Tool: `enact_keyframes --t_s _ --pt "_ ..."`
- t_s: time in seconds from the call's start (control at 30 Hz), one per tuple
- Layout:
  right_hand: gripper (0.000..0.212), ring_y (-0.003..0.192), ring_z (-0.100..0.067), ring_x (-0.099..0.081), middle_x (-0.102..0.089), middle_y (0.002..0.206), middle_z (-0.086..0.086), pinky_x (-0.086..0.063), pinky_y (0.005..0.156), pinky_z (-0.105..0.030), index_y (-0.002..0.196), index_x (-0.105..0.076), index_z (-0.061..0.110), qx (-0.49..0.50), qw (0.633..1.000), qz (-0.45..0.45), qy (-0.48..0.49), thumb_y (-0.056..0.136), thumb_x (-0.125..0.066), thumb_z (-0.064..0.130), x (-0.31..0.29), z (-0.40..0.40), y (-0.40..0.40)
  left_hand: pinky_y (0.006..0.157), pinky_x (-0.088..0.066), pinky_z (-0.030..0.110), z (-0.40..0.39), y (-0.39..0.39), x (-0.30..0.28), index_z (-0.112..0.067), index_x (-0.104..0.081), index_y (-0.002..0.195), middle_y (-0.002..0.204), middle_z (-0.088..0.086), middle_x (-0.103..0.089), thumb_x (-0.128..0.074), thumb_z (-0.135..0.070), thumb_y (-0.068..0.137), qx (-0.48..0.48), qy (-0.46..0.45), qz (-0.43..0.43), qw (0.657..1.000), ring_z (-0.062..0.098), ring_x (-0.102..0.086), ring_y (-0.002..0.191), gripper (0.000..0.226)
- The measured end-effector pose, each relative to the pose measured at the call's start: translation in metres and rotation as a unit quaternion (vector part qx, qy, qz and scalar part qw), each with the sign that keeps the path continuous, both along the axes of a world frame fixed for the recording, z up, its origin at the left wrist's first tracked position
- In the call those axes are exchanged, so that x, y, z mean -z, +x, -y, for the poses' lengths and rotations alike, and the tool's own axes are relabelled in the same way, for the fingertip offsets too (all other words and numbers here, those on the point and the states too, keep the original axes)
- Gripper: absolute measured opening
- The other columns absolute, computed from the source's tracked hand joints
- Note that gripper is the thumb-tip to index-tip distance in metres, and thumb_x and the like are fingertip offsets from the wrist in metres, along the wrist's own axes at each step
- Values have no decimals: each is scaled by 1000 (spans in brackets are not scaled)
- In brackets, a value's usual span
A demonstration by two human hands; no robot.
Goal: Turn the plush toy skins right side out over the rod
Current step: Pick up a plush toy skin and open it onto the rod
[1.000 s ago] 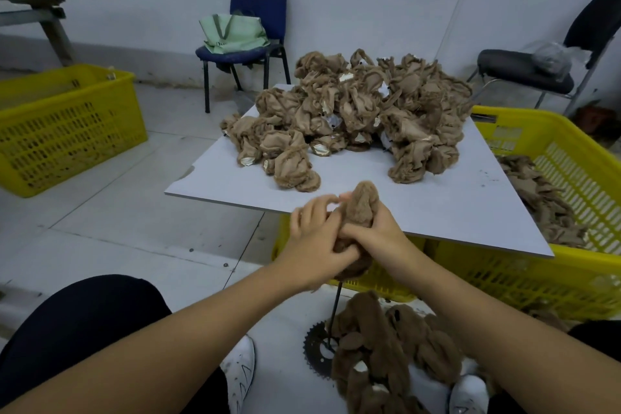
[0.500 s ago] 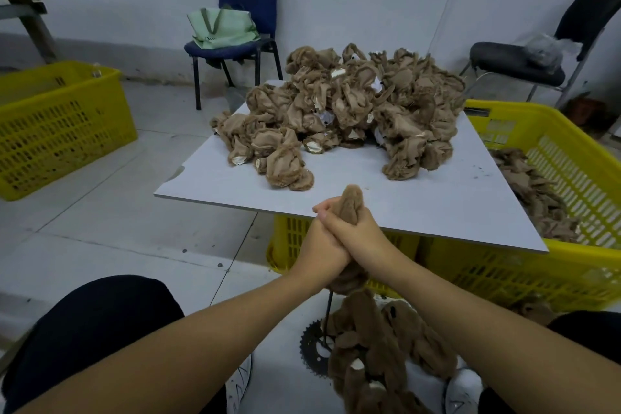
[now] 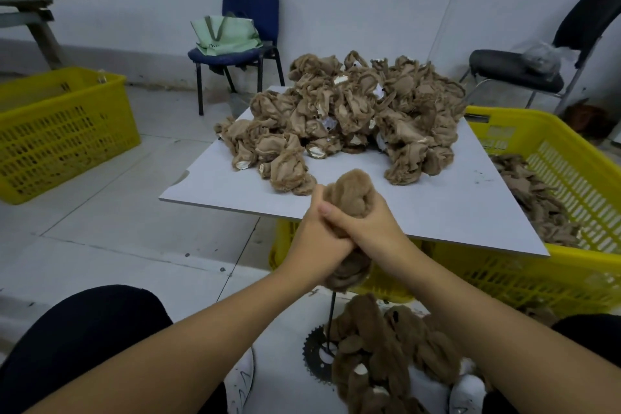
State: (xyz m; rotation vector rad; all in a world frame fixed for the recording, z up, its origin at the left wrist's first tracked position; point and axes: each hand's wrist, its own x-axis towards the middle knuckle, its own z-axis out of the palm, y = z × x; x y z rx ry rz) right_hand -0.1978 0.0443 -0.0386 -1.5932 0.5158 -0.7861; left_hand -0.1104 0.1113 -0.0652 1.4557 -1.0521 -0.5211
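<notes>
Both hands are pressed together at the centre of the view, clamped on one plush toy skin (image 3: 351, 202); the left hand (image 3: 317, 239) wraps it from nine o'clock with fingers curled round the front, and the right hand (image 3: 373, 228) wraps it from three o'clock, its thumb lying across the left fingers; the skin's fuzzy brown end bulges out above the fists toward twelve o'clock, and its bunched lower part hangs out below them toward six o'clock, so its long axis runs upright; a thin dark rod (image 3: 332, 323) comes out beneath the skin and runs straight down to a black toothed sprocket (image 3: 316, 355) lying flat on the floor.

At twelve o'clock from the hands, a white desk (image 3: 437, 208) carries a big heap of inside-out skins (image 3: 353, 111), tan and crumpled; a yellow crate (image 3: 551, 265) sits under and beyond the desk at three o'clock, with more skins in it; another yellow crate (image 3: 64, 131) stands at nine o'clock, well apart; at six o'clock, just beside the sprocket, lies a pile of fuzzy turned skins (image 3: 389, 353).
</notes>
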Motion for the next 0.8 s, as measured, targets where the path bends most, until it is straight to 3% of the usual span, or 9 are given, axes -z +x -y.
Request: enact_keyframes --t_s 0.07,0.17,0.27,0.37,0.5,0.63,0.73,0.8 --pt "37 89 -4 -71 -75 93 12 -54 72 -14 102 -65 21 -2 999 30 -35 74 -84 36 -15 4 -6 77 -61 32 0 2 -11 -24 -55 102 92 -3 -67 -75 -20 70 -7 -55 1 998 9 -69 91 38" --pt "32 89 -9 -73 -76 95 3 -55 73 -19 103 -69 13 -27 996 45 -68 80 -78 33 -31 11 -15 72 -57 20 -4 6 -32 -25 -63 99 95 1 -70 -84 -13 71 -46 -123 11 991 8 -70 90 38" --pt "30 89 -8 -72 -76 97 3 -55 73 -18 105 -71 11 -72 996 35 -48 82 -71 31 -44 24 -24 72 -58 22 -6 9 -54 -17 -73 101 95 3 -78 -89 -15 72 -47 -153 -122 979 16 -75 91 33" --pt "28 101 -17 -71 -75 105 -3 -56 83 -23 108 -73 15 -109 993 9 -48 81 -73 24 -53 37 -30 72 -60 32 -5 15 -67 -9 -78 94 95 15 -77 -91 -24 66 -16 -142 -239 960 29 -75 89 34" --pt "34 95 -21 -69 -71 105 -20 -58 86 -32 109 -69 -1 -103 993 -6 -53 81 -75 17 -54 40 -25 71 -60 33 -2 15 -75 -10 -80 87 95 21 -76 -87 -33 64 18 -92 -293 951 33 -74 88 33" --pt "5 80 -17 -67 -70 84 -7 -55 72 -28 91 -70 5 -65 996 44 -40 89 -71 10 -61 39 -21 87 -59 36 -2 29 -84 -4 -72 116 118 18 -71 -64 -50 89 140 -31 -319 937 30 -69 109 54" --pt "14 70 -13 -65 -69 76 -1 -53 65 -25 76 -69 16 -35 996 85 -1 87 -70 8 -67 41 -18 88 -58 34 -6 43 -91 -3 -65 126 123 16 -68 -62 -27 92 227 -35 -303 925 26 -67 109 41" --pt "14 63 -13 -60 -64 68 -2 -50 60 -23 71 -63 13 -15 994 105 9 82 -70 9 -67 38 -14 85 -59 33 -3 42 -88 0 -64 122 116 20 -69 -64 -16 88 212 -50 -275 937 27 -68 101 37"
